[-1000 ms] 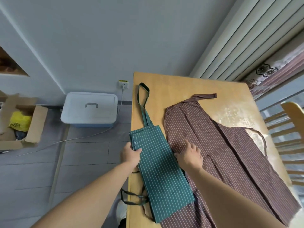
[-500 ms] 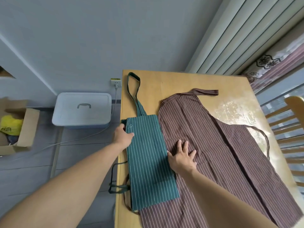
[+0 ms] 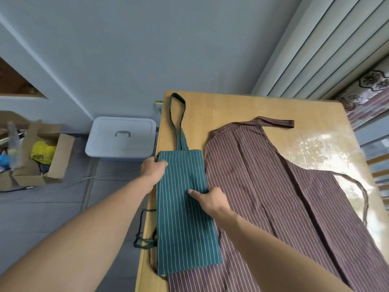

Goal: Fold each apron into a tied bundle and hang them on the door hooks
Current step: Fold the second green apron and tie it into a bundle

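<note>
Wooden counter (image 3: 231, 108) stands against a grey wall and carries two aprons. Green striped apron (image 3: 185, 218), folded into a long narrow panel, lies along the counter's left edge, its neck loop (image 3: 176, 121) extending toward the wall. Brown striped apron (image 3: 284, 197) lies spread flat just right of the green one. Left hand (image 3: 152, 168) grips the green apron's upper left corner. Right hand (image 3: 210, 200) pinches its right edge, thumb on top. White lidded bin (image 3: 122, 140) sits on the floor left of the counter.
</note>
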{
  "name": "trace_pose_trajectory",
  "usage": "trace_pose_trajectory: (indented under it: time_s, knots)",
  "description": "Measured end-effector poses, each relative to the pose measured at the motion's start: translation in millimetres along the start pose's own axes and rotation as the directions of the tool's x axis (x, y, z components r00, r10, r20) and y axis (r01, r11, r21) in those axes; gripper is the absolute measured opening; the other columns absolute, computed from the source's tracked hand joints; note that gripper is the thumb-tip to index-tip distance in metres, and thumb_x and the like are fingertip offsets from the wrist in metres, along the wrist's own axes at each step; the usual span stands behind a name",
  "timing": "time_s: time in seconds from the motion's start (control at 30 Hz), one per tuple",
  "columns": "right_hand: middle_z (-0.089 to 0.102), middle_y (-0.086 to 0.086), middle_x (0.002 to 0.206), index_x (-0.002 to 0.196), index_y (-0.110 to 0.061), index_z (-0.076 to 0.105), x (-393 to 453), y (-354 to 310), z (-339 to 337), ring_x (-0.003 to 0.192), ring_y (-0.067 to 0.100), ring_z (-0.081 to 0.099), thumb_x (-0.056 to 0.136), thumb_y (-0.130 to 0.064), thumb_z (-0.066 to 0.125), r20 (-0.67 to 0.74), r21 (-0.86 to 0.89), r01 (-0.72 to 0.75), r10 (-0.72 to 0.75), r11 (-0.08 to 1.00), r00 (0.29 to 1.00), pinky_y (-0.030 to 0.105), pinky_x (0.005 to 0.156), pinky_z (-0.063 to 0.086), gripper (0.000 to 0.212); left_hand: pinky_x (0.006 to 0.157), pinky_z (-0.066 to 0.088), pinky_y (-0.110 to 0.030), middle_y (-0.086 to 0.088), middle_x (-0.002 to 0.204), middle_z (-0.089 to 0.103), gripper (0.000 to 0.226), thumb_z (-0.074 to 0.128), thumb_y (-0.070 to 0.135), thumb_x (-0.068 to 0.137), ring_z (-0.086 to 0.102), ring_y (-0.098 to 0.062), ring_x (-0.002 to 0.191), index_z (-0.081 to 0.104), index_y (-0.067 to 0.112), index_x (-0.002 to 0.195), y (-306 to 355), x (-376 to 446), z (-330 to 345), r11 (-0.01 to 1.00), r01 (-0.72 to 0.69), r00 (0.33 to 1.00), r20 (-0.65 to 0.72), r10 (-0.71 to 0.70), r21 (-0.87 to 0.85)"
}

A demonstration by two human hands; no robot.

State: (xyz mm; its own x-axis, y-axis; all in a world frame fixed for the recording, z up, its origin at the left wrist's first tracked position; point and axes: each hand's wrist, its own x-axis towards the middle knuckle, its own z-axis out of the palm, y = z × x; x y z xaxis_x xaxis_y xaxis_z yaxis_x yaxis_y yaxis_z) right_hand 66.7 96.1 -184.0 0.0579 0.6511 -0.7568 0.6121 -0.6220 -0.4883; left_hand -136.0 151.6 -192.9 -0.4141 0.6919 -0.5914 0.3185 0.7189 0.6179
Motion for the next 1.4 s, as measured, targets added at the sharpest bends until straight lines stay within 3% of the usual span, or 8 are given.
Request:
trace_pose_trajectory:
  time_s: [0.13,0.27,0.4,0.7,0.97,1.17,1.27,1.4]
  knots:
    - [0.073,-0.007,0.103,0.121,-0.016,0.061,-22,29,6,0.083,0.008,0.072,0.08,-0.052,0.081,0.018,0.037,0.073,-0.074,0.997,0.997,0.03,0.081,0.062,0.059,0.091,0.044,-0.037,-0.01,0.124,0.059,0.036,0.054,0.024,0.103,0.056,-0.023,0.102,0.05,0.009,0.135,-2,-1,-4,0.998,0.025,0.998,0.051,-0.022,-0.06]
    - [0.058,-0.007,0.12,0.125,-0.02,0.041,-47,58,9,0.101,0.012,0.064,0.082,-0.037,0.083,0.087,0.205,-0.052,0.034,0.977,0.996,0.028,0.097,0.053,0.063,0.107,0.041,-0.046,-0.007,0.145,0.051,0.058,0.066,0.034,0.097,0.051,-0.029,0.127,0.04,0.014,0.145,-12,-10,-2,0.989,0.047,0.993,0.114,-0.031,-0.138]
    - [0.072,0.001,0.115,0.134,-0.006,0.056,-59,84,14,0.098,0.015,0.072,0.08,-0.033,0.083,0.263,0.229,-0.19,0.128,0.955,0.956,0.036,0.097,0.057,0.065,0.119,0.03,-0.052,-0.009,0.162,0.031,0.088,0.074,0.037,0.09,0.036,-0.031,0.145,0.024,0.011,0.157,-24,-28,-5,0.994,0.092,0.962,0.261,-0.074,-0.058]
    - [0.076,0.015,0.11,0.123,-0.012,0.055,-145,106,-30,0.1,0.032,0.073,0.089,-0.013,0.074,0.284,0.634,-0.145,-0.055,0.759,0.957,0.047,0.084,0.059,0.039,0.103,0.048,-0.043,-0.003,0.133,0.063,0.03,0.063,0.018,0.1,0.062,-0.023,0.114,0.054,0.02,0.128,16,-87,-5,0.966,-0.154,0.912,0.346,0.22,-0.209]
    - [0.051,0.024,0.147,0.158,-0.012,0.015,-220,213,-12,0.132,0.041,0.054,0.072,-0.02,0.095,0.285,0.69,-0.291,0.121,0.662,0.951,0.06,0.093,0.055,0.118,0.118,0.034,-0.051,-0.005,0.153,0.045,0.054,0.063,0.018,0.1,0.048,-0.028,0.135,0.039,0.014,0.148,1,-168,46,0.964,-0.146,0.702,0.663,0.259,-0.223]
    - [0.074,0.012,0.09,0.123,0.002,0.058,-246,250,44,0.057,0.017,0.058,0.076,-0.017,0.088,0.358,0.614,-0.453,0.283,0.647,0.89,0.026,0.046,0.044,0.059,0.097,0.054,-0.042,-0.019,0.148,0.045,0.074,0.072,0.014,0.092,0.059,-0.027,0.115,0.031,0.009,0.153,-93,-183,70,0.999,0.045,0.787,0.617,-0.025,-0.017]
    - [0.071,0.004,0.076,0.103,-0.007,0.065,-248,252,47,0.055,0.011,0.057,0.087,-0.016,0.08,0.293,0.57,-0.43,0.315,0.7,0.903,0.022,0.046,0.039,0.024,0.09,0.053,-0.035,-0.016,0.143,0.049,0.076,0.07,0.01,0.094,0.059,-0.026,0.113,0.026,0.011,0.156,-108,-194,71,0.99,-0.069,0.809,0.587,-0.015,0.12]
    - [0.067,0.006,0.096,0.117,-0.009,0.063,-255,252,27,0.07,0.012,0.054,0.078,-0.022,0.087,0.387,0.439,-0.44,0.277,0.784,0.88,0.023,0.048,0.031,0.048,0.091,0.057,-0.037,-0.014,0.159,0.029,0.078,0.065,-0.001,0.09,0.05,-0.031,0.129,0.023,0.009,0.155,-106,-203,65,0.958,-0.132,0.76,0.647,-0.068,0.255]
